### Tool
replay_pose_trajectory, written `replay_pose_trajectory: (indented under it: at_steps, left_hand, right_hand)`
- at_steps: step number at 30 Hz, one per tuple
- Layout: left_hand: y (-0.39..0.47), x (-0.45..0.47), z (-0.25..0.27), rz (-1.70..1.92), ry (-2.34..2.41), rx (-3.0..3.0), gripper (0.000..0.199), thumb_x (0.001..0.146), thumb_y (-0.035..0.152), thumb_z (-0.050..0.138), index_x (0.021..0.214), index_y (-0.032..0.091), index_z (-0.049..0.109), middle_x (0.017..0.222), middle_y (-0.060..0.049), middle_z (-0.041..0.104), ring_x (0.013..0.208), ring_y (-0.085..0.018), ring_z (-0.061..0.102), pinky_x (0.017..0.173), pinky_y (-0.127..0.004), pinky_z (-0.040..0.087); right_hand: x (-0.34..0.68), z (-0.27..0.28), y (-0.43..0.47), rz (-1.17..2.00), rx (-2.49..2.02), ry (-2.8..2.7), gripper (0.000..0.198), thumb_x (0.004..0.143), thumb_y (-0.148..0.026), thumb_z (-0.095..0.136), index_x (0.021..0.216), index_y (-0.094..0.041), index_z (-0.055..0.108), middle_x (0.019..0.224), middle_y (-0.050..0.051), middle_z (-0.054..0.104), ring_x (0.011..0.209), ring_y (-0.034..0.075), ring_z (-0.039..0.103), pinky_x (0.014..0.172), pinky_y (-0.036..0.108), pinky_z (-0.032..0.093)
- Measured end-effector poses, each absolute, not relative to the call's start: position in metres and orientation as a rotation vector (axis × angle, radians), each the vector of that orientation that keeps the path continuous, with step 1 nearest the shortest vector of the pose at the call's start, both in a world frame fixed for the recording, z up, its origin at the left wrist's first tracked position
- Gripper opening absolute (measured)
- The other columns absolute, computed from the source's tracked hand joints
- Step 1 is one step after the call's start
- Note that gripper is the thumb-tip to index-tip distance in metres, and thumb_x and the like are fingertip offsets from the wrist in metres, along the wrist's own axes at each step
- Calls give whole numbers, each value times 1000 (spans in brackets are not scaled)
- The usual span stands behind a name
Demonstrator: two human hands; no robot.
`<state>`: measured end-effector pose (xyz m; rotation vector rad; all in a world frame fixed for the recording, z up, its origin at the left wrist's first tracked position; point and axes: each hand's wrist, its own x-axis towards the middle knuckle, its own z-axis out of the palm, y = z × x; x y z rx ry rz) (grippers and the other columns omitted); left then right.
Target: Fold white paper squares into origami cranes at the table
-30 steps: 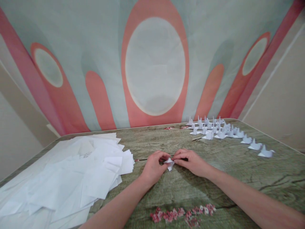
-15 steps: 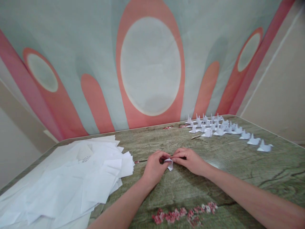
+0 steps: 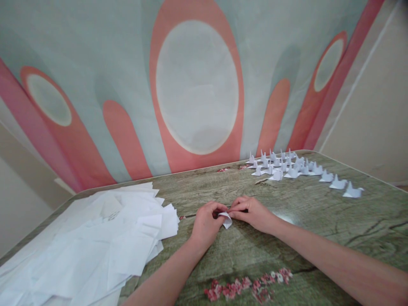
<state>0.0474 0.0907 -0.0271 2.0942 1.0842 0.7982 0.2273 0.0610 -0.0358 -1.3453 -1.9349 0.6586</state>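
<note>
Flower print [image 3: 248,287] on near part of table [image 3: 334,216]. Beyond it, folded paper [image 3: 227,222] between the hands: left hand [image 3: 206,222] pinches one side, right hand [image 3: 254,214] pinches upper edge. Paper pile [image 3: 95,242] at left; paper birds [image 3: 292,172] farther, at right.

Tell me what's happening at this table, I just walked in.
A person is working a small folded piece of white paper with both bare hands, just above or on the wood-patterned table. The left hand pinches it from one side, and the right hand has its fingertips at the other edge. To the left lies a loose, overlapping pile of white paper sheets. Toward the far right stand folded white paper birds, mostly clustered, with a few trailing nearer.
</note>
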Motion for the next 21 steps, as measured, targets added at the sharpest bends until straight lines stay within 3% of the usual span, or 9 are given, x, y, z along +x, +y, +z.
replay_pose_trajectory:
  at_steps: [21]
  left_hand:
    - [91,47,-26,799,1130,2026,20,66,8,58,81,18,67,78,0,68,67,-13,61,65,-23,48]
  right_hand:
    - [220,-38,57,539,-1447,-1885,13,75,-38,64,80,-29,73,79,1,68,79,19,56,74,31,36]
